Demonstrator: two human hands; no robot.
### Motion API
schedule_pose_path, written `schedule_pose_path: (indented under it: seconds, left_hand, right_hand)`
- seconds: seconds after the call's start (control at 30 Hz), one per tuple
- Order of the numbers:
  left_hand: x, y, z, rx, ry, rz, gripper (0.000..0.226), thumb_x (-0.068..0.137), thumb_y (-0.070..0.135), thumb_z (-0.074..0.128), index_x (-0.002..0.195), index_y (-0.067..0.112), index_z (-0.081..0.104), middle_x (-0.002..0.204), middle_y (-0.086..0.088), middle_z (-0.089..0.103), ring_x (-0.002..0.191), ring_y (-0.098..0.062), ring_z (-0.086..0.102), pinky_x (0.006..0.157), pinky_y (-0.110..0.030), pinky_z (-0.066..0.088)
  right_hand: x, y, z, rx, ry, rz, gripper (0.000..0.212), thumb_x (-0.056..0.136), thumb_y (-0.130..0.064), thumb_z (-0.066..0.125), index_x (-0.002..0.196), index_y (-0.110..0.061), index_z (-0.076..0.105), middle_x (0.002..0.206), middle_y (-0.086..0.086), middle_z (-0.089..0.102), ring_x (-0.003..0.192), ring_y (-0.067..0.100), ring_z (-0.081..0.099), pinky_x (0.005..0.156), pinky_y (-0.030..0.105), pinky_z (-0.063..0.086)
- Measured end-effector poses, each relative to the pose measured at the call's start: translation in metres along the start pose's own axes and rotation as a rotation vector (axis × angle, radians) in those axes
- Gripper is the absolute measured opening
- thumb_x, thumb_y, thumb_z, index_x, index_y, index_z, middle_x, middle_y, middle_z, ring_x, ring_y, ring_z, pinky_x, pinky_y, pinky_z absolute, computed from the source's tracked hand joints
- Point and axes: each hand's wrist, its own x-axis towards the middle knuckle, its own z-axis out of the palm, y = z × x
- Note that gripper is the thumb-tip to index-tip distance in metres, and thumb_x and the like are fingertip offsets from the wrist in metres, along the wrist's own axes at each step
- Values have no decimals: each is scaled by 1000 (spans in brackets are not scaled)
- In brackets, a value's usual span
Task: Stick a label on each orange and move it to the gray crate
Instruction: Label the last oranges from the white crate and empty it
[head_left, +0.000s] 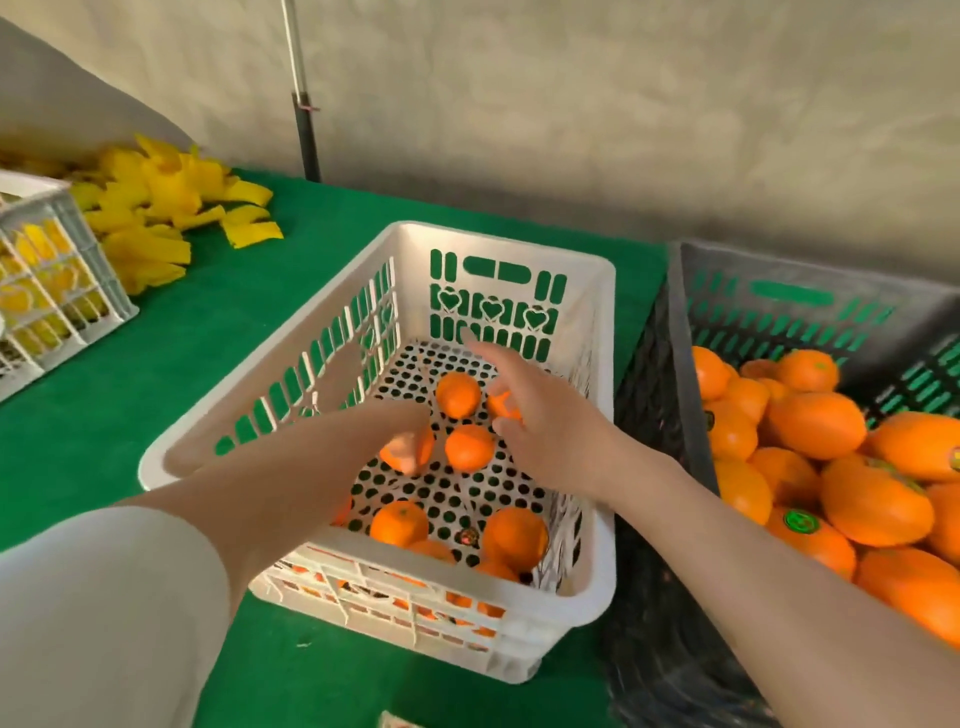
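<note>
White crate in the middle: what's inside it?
The white crate holds several loose oranges on its perforated floor, with both hands reaching in. The left hand and right hand each cover part of an orange; the forearms hide some floor.

Surface (208, 338): green, felt-like. White crate (602, 467) mid-surface: slotted sides, row of 3 heart cutouts on far wall, floor dotted w/ round holes. Gray crate (691, 364) at right edge: slotted, green showing thru. Oranges (810, 431) bright orange in both; some in gray crate carry round green labels (801, 521). Far-left corner: yellow strips (156, 208). Grid crate (78, 244), left edge: white, yellow inside. Sleeve (104, 597) white. Pole (306, 140) black below, silver above. Wall (623, 104) mottled gray-beige.
</note>
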Motion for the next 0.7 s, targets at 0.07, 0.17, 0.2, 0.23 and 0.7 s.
schedule_pose_path:
  seconds: [0.07, 0.17, 0.2, 0.23, 0.7]
  left_hand:
    - [-3, -2, -4, -153, 55, -16, 69, 83, 29, 72, 140, 8, 38, 136, -13, 46, 117, -31, 53, 90, -32, 50]
    - [-23, -9, -25, -645, 126, 49, 87, 74, 11, 80, 145, 13, 29, 143, -16, 37, 114, -36, 53, 77, -35, 58]
    - [-33, -12, -33, -811, 135, 112, 86, 73, 7, 79, 144, 15, 31, 142, -16, 38, 111, -36, 54, 74, -34, 58]
    - [-48, -13, -40, -983, 135, 172, 86, 71, 4, 78, 143, 17, 33, 140, -16, 38, 107, -34, 56, 70, -31, 58]
    - [-193, 35, -28, -2176, -6, 625, 53, 80, 32, 60, 127, 9, 52, 112, -17, 61, 90, -30, 60, 70, -38, 54]
  right_hand:
    - [1, 0, -2, 2, 74, 1, 56, 94, -8, 47, 144, -28, 31, 139, 1, 45, 124, 15, 44, 97, 26, 37]
    - [1, -2, -6, 79, 251, 21, 27, 93, -16, 54, 120, -18, 53, 117, -2, 57, 102, 8, 50, 84, 19, 40]
    - [1, -2, -7, 104, 312, 31, 18, 92, -18, 57, 110, -19, 56, 107, -5, 58, 95, 6, 51, 78, 15, 39]
    - [1, -3, -10, 133, 372, 48, 9, 91, -19, 59, 100, -21, 57, 97, -9, 58, 88, 5, 52, 73, 10, 38]
    - [-39, -40, -30, 797, 390, 202, 4, 88, -21, 66, 89, -23, 69, 104, -1, 68, 103, 14, 61, 94, 36, 48]
